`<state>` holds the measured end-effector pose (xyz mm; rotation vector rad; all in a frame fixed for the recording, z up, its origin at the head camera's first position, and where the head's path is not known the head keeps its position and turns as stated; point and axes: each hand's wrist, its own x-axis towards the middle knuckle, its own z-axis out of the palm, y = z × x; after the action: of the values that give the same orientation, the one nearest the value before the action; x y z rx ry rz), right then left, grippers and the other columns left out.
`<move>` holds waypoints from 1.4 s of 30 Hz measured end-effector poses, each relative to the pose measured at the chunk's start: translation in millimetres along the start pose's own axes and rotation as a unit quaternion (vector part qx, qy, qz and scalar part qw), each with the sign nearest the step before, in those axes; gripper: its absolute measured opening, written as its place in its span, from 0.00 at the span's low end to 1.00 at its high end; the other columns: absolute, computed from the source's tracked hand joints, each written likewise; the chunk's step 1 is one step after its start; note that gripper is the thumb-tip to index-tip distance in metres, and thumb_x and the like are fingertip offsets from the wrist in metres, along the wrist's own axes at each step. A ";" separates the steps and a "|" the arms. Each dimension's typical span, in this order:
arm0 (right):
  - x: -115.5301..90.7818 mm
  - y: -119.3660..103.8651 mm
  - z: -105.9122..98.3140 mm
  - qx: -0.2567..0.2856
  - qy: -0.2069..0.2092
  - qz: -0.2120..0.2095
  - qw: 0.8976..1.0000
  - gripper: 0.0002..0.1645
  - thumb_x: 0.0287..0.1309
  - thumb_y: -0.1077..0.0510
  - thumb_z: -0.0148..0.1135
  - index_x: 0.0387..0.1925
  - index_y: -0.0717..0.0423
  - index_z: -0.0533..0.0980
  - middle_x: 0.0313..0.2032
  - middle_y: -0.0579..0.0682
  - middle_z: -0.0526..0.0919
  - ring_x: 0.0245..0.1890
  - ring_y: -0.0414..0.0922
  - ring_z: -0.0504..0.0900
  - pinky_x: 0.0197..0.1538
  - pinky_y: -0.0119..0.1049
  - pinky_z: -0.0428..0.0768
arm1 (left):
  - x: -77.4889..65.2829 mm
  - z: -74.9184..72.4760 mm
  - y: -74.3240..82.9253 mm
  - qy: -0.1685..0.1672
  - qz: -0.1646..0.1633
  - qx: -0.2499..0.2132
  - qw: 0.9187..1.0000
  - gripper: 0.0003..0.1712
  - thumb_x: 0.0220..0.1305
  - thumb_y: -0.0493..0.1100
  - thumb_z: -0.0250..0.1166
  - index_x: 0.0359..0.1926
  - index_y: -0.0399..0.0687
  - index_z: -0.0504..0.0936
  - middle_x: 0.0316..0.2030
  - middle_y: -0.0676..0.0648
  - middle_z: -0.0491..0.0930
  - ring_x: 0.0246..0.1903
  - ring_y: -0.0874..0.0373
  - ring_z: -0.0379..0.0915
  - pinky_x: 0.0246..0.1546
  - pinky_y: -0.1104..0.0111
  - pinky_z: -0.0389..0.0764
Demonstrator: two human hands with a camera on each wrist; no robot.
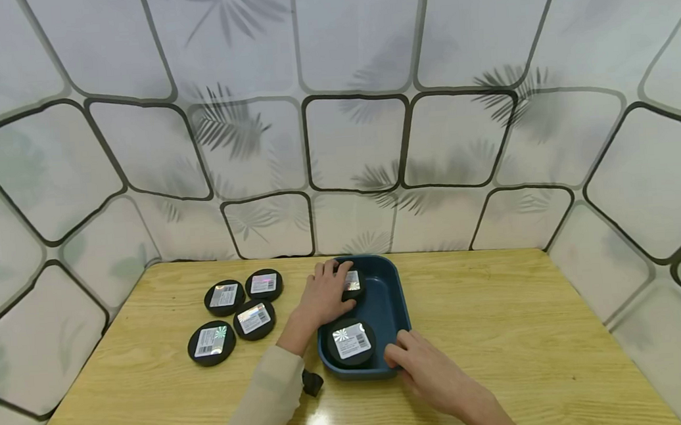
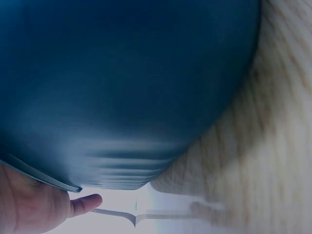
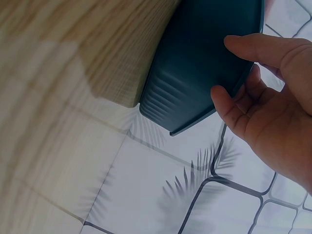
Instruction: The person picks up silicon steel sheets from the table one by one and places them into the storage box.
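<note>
A round black labelled disc (image 1: 353, 283) is gripped beneath the left hand (image 1: 324, 297); the blue rectangular tray (image 1: 387, 308) containing it and a nearer disc (image 1: 351, 343) is held cornerwise by the right hand (image 1: 430, 369).

Lt wood tbl (image 1: 501, 306): blue tray (image 1: 387, 305) nr ctr, 4 blk discs (image 1: 254, 320) grpd to its L.

White labels (image 1: 352, 341) on black discs (image 1: 254, 320), barcodes (image 1: 362, 341), print (image 1: 345, 350) unreadable (too small).
</note>
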<state>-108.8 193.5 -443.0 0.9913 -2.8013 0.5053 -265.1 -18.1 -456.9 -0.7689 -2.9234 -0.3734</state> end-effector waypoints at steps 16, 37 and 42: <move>0.9 1.2 5.6 0.003 0.035 -0.017 0.999 0.20 0.46 0.74 0.65 0.31 0.46 0.72 0.30 0.37 0.61 0.31 0.36 0.61 0.37 0.28 0.67 | -30.1 -23.2 -30.8 0.109 0.018 -0.223 0.968 0.32 0.69 0.48 0.63 0.68 0.40 0.66 0.62 0.31 0.65 0.61 0.33 0.58 0.60 0.40 0.61; -1.7 -1.0 2.0 0.009 0.010 -0.020 1.000 0.21 0.48 0.73 0.68 0.32 0.45 0.72 0.30 0.37 0.61 0.31 0.35 0.61 0.37 0.28 0.66 | -92.3 -53.4 -65.8 0.041 -0.109 -0.098 0.988 0.30 0.67 0.46 0.64 0.66 0.40 0.67 0.60 0.28 0.65 0.62 0.30 0.60 0.55 0.37 0.68; 1.5 -1.5 0.4 0.009 0.016 -0.015 1.000 0.21 0.48 0.73 0.67 0.31 0.45 0.72 0.29 0.37 0.60 0.31 0.35 0.60 0.36 0.28 0.66 | -98.3 -64.4 -78.5 0.019 -0.133 -0.070 0.988 0.32 0.68 0.46 0.63 0.67 0.39 0.65 0.59 0.26 0.64 0.59 0.26 0.60 0.52 0.34 0.68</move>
<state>-109.0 191.4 -442.6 1.0188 -2.7541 0.5381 -216.7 -147.4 -426.3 -0.3765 -2.9922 -0.6149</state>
